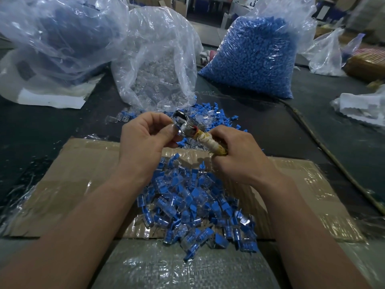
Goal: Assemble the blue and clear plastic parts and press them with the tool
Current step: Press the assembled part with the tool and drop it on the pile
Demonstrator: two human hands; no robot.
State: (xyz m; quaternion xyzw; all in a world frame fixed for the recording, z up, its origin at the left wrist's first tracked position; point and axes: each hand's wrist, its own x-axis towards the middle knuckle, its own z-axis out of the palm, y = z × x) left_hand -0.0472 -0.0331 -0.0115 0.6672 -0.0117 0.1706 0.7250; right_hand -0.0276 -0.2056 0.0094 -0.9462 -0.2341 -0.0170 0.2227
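Note:
My right hand [237,157] grips the tape-wrapped handle of a metal pressing tool [188,129], held above the table. My left hand [143,136] pinches at the tool's round metal head; whatever part sits between those fingers is hidden. Below my hands a heap of assembled blue-and-clear pieces [193,207] lies on a flattened cardboard sheet [79,174]. Beyond the tool, loose blue and clear parts [210,115] are scattered on the dark table.
A clear bag of clear parts [158,65] stands behind centre, a bag of blue parts [256,53] at the back right, a large crumpled bag [56,38] at the back left. White packaging [362,107] lies right. A woven sack [183,268] covers the near edge.

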